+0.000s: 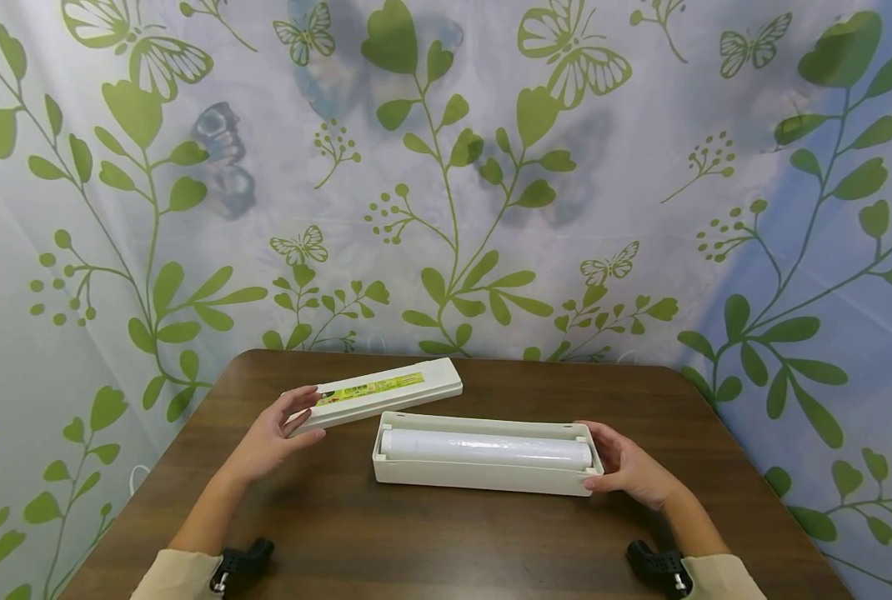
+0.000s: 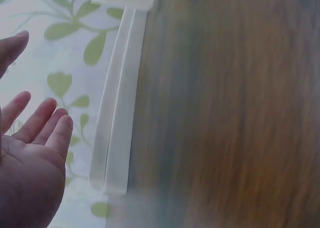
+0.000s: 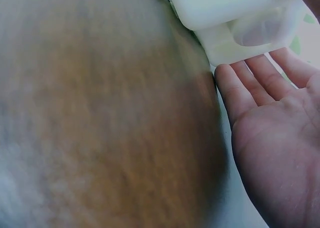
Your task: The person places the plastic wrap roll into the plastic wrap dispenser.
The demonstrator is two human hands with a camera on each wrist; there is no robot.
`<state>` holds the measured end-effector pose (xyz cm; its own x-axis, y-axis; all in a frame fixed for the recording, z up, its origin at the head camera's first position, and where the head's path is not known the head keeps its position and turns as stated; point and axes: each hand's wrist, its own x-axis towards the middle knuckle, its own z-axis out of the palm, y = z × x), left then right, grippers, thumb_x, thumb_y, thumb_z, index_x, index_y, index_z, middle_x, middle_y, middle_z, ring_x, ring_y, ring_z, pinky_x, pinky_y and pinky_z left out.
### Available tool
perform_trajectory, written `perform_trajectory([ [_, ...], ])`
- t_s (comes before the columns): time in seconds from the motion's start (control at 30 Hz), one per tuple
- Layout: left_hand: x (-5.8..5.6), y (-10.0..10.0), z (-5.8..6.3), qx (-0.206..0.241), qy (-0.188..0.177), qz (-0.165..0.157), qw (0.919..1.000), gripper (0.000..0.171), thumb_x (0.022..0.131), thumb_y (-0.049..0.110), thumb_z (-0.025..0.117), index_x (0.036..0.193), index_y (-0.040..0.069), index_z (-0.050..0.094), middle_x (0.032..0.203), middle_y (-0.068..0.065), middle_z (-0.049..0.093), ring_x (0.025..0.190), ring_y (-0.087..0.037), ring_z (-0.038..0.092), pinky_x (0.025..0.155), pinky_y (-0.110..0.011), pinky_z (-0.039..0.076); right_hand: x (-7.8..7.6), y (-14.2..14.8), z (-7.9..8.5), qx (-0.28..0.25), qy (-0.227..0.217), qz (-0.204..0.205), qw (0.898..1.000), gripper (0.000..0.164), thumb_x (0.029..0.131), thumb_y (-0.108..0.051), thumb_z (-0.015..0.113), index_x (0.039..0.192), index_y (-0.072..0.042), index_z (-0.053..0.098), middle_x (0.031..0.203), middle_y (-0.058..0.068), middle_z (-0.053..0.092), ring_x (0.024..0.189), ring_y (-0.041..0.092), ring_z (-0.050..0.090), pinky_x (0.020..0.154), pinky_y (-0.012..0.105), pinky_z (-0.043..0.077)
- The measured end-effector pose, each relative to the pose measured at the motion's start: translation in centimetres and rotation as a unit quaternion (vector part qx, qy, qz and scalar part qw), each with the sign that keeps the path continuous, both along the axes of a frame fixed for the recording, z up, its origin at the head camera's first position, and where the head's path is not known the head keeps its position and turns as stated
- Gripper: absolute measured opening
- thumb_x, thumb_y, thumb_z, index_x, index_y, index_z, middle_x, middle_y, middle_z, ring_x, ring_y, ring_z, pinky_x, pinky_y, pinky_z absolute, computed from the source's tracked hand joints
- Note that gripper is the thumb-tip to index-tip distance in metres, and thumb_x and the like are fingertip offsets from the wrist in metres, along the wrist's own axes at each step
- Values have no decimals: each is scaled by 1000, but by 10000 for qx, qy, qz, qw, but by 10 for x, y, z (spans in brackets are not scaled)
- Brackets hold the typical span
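Note:
A long white cling film box (image 1: 483, 477) lies uncovered on the table, a white roll of film (image 1: 487, 447) inside it. My right hand (image 1: 633, 471) grips the box's right end, thumb at the front and fingers behind. In the right wrist view its fingertips touch the end of the box (image 3: 225, 50). Further back on the left lies the box's white lid (image 1: 438, 381), slanted, with a yellow-green label (image 1: 378, 387). My left hand (image 1: 273, 437) is at the lid's left end, fingers spread. The left wrist view shows this hand (image 2: 35, 163) beside the lid (image 2: 120, 108), apart from it.
Underneath is a brown wooden table (image 1: 431, 542) with rounded back corners. Behind it hangs a pale curtain (image 1: 626, 208) printed with green leaves and butterflies. Black camera mounts (image 1: 247, 557) are strapped at both wrists.

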<state>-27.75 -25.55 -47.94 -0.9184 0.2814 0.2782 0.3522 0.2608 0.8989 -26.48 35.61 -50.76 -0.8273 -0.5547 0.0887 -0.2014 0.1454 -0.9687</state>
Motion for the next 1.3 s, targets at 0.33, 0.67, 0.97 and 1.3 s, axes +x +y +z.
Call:
perform_trajectory([
  [0.33, -13, -33, -1, -260, 44, 513, 9983, 69, 90, 14, 80, 147, 0, 45, 149, -29, 49, 139, -34, 49, 106, -13, 43, 0, -1, 0, 15, -35, -14, 10000, 87, 84, 2, 77, 154, 4, 26, 142, 2, 52, 117, 10, 59, 91, 35, 59],
  [0.67, -23, -48, 2, -849, -108, 882, 9924, 67, 93, 22, 77, 148, 0, 45, 148, -28, 51, 138, -47, 49, 110, -36, 46, -2, 1, -3, 1, 57, 29, 10000, 85, 84, 5, 76, 154, 4, 27, 142, 0, 54, 116, 11, 61, 89, 36, 60],
  [0.97, -35, -54, 0, -1295, -151, 844, 9879, 73, 90, 19, 80, 147, -7, 43, 150, -33, 46, 142, -51, 43, 116, -60, 35, -1, 0, -4, -35, 46, 23, 10000, 85, 84, 6, 75, 154, 4, 27, 143, 0, 53, 117, 10, 60, 91, 34, 59],
  [1.3, -52, -58, -15, -1935, -33, 676, 9788, 84, 84, 28, 86, 148, -5, 43, 151, -30, 44, 143, -51, 38, 116, -66, 31, 0, 1, -3, 35, 16, 2, 10000, 86, 84, 4, 76, 154, 3, 27, 143, 3, 52, 115, 11, 60, 87, 37, 60],
])
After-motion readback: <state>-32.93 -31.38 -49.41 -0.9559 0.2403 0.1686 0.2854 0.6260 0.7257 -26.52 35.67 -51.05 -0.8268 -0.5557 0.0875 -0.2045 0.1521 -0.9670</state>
